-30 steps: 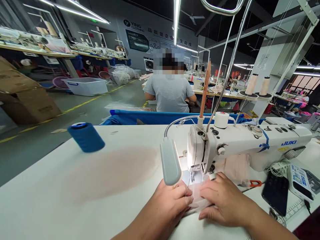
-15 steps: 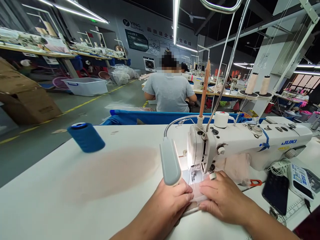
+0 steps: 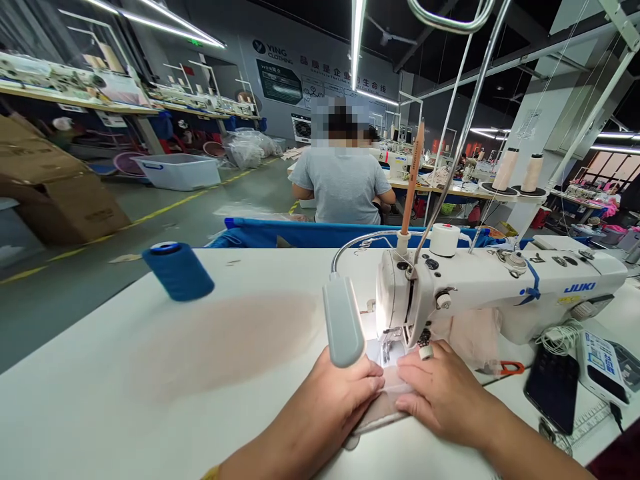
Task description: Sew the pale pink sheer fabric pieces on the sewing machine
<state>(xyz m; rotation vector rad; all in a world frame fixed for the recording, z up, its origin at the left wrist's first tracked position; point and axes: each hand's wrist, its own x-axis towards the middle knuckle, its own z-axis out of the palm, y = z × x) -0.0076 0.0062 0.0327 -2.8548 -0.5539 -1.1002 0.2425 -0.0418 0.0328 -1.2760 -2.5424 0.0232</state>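
A pale pink, sheer piece of fabric (image 3: pixel 386 405) lies under both hands in front of the white sewing machine (image 3: pixel 473 290). Its upper part runs up to the lit presser foot (image 3: pixel 387 352). My left hand (image 3: pixel 345 393) is closed, its fingers bent together on the fabric's left side. On the right side, my right hand (image 3: pixel 437 387) rests with fingers stretched over the cloth and thumb apart. The fingertips of both hands are just in front of the foot. A grey lamp head (image 3: pixel 344 323) covers a bit of my left hand.
A blue thread cone (image 3: pixel 180 272) stands at the back left of the white table (image 3: pixel 100 373). Orange-handled snips (image 3: pixel 511 368), a black phone (image 3: pixel 553 383) and a white device (image 3: pixel 603 363) lie to the right. A person in grey (image 3: pixel 343 183) sits ahead, back turned.
More of the fabric's near part shows between my hands. My left hand has shifted slightly left, while the right hand stays almost in place. The view has moved a little.
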